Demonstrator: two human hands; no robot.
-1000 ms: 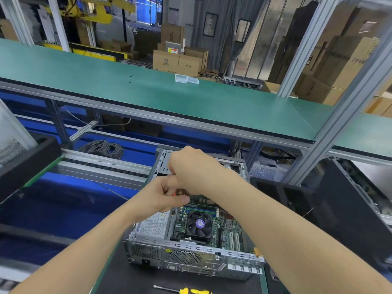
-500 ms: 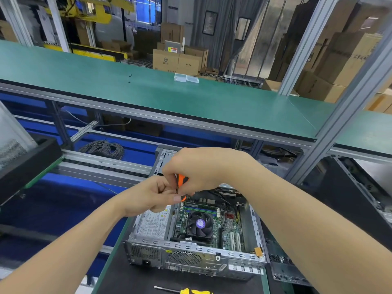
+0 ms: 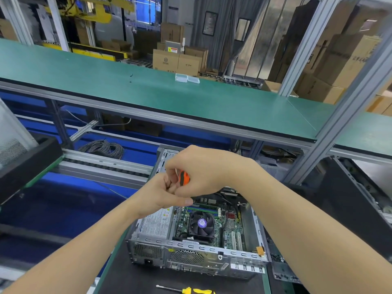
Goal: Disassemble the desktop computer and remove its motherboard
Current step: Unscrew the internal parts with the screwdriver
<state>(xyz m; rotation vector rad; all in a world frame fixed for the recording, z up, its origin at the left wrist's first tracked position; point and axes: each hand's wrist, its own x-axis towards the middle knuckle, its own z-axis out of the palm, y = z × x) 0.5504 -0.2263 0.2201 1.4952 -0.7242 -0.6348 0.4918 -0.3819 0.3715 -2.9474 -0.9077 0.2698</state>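
An open desktop case point(image 3: 197, 258) lies on the black mat, rear panel towards me. Inside it I see the green motherboard point(image 3: 232, 229) with a black CPU fan point(image 3: 201, 223) and a silver power supply point(image 3: 156, 224) on the left. Both hands meet above the case's far half. My right hand point(image 3: 203, 170) grips an orange-handled tool point(image 3: 184, 177); its tip is hidden. My left hand point(image 3: 163, 194) is curled against it from below, fingers pinching at the tool's lower part. What lies under the hands is hidden.
A yellow-handled screwdriver point(image 3: 186, 290) lies on the mat at the bottom edge. A black case panel point(image 3: 347, 206) stands to the right. A green shelf point(image 3: 148, 90) runs overhead-forward with small clear boxes point(image 3: 187, 78). Coiled cable point(image 3: 104, 147) and a roller track point(image 3: 101, 164) sit left.
The orange tool handle has come into sight between my hands. Both hands shifted slightly to the left and stay pressed together over the case.
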